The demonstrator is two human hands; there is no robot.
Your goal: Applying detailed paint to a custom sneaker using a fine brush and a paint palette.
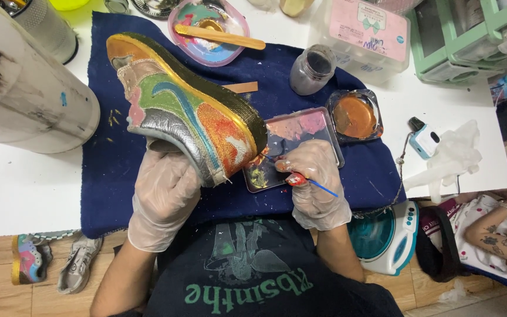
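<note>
Seen from above, a person in thin clear gloves works at a white table spread with a dark blue cloth. The left hand is slipped into the opening of a painted shoe, fingers hidden inside, so their curl cannot be told; the shoe tilts sole-up, its side showing silver, green, blue, orange and gold patches. The right hand pinches a fine brush with a red grip and blue handle, fingers clenched round it. The brush tip meets the shoe's heel just left of those fingertips. Directly beyond the right fingers lies a flat mixing tray smeared pink and yellow. Farther out sit a small dish of copper paint and a dark jar.
</note>
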